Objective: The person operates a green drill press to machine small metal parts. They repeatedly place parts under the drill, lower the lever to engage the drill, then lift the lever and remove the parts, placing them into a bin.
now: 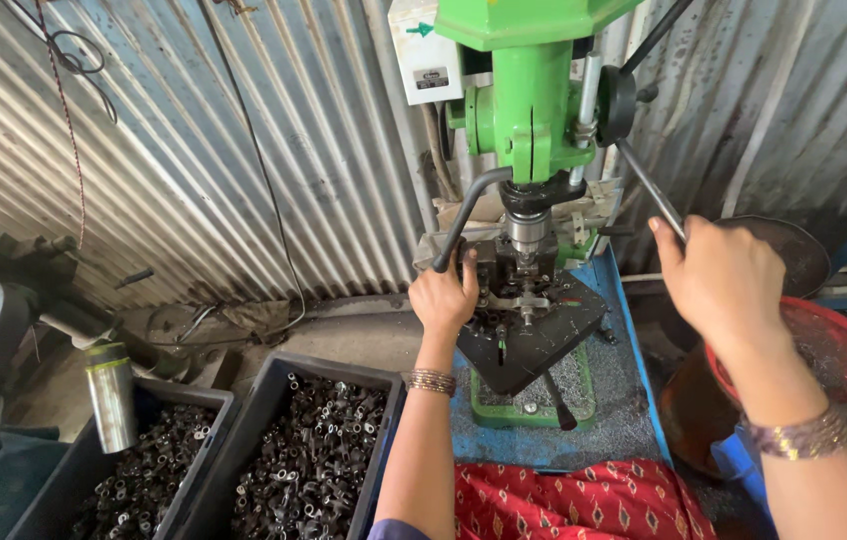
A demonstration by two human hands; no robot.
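A green drill press (532,95) stands in front of me against a corrugated metal wall. My right hand (722,280) is closed around its slanted feed lever (644,180). My left hand (444,298) grips a curved dark clamp handle (469,210) at the left of the black work table (534,335). Under the drill chuck (527,232) a small metal part sits in a fixture (526,298). Both wrists wear bangles.
Two dark bins (309,455) of small metal parts sit at lower left, with a steel bottle (112,395) beside them. A red basin (834,350) is at the right. The press base rests on a blue table (624,420). Red patterned cloth (574,500) covers my lap.
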